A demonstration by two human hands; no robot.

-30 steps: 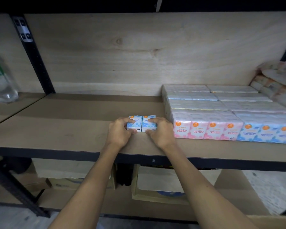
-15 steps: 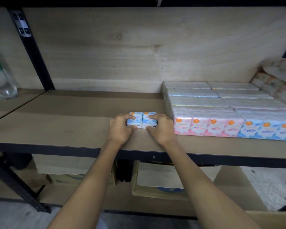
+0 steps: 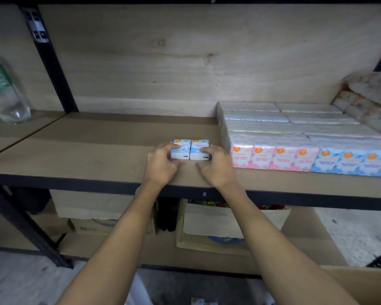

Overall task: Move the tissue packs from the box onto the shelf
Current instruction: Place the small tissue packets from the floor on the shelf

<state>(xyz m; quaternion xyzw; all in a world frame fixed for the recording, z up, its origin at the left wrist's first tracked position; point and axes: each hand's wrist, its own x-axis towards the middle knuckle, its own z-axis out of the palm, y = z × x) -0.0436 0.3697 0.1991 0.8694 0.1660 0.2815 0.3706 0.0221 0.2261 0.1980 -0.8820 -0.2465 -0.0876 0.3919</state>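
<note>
The shelf (image 3: 86, 155) carries a stocked block of tissue packs (image 3: 273, 137) on its right half. Two small blue tissue packs (image 3: 190, 149) stand side by side on the board, just left of that block. The left hand (image 3: 161, 165) and right hand (image 3: 216, 167) each curl lightly around one pack. Judged best practice: press the pair together, slide it right until flush with the block, fronts aligned. Legible print on the pink packs (image 3: 273, 156): "ROSE SCENTED MINI TISSUE". The brand name is unreadable.
</note>
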